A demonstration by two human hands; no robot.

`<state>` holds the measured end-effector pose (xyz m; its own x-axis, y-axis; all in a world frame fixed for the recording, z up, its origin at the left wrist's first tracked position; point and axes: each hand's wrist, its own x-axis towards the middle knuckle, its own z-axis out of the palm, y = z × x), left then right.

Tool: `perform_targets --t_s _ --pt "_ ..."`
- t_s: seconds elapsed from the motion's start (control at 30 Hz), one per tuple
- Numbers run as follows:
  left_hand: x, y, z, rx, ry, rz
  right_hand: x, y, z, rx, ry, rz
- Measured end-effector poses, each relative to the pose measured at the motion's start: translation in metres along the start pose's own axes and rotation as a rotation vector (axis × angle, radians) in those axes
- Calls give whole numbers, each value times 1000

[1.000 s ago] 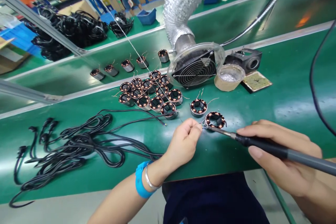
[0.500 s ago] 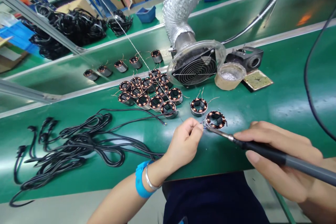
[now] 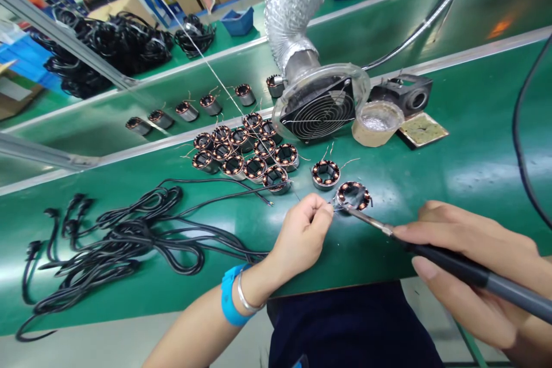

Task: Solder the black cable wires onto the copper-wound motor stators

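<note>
My left hand [image 3: 304,233] is pinched closed on a thin wire beside the nearest copper-wound stator [image 3: 365,200]. In my right hand [image 3: 474,264] is a soldering iron [image 3: 452,264], its metal tip at the stator's left front rim, close to my left fingertips. A faint wisp of smoke hangs over the stator's opening. Just behind it stands another stator [image 3: 326,175] with loose wire ends sticking up. The joint between wire and tip is too small to make out.
Several stators [image 3: 233,165] stand grouped left of a fume fan [image 3: 321,109]. Black cables [image 3: 146,236] lie coiled at the left. A round container [image 3: 377,123] and a square pad [image 3: 422,130] sit right of the fan. A metal divider runs behind.
My right hand has shifted slightly right and down, with the iron's tip moving a little right along the stator's rim. Smoke now shows over the stator. My left hand is nearly unmoved.
</note>
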<state>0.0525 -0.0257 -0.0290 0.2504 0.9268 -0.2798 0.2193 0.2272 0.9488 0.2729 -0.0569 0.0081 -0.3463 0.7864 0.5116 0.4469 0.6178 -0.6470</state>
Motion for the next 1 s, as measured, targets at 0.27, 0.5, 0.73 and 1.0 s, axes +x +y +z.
perform_targets --t_s 0.27,0.5,0.73,1.0 --pt "0 1 0 -22 -9 -21 -1 -1 3 3 30 16" --pt "0 0 0 -10 -1 -18 6 37 3 -202 260 -74" --pt "0 0 1 -18 -11 -7 22 113 -2 -533 248 81" --pt "-1 1 0 -23 -15 -1 20 74 17 -250 286 -39"
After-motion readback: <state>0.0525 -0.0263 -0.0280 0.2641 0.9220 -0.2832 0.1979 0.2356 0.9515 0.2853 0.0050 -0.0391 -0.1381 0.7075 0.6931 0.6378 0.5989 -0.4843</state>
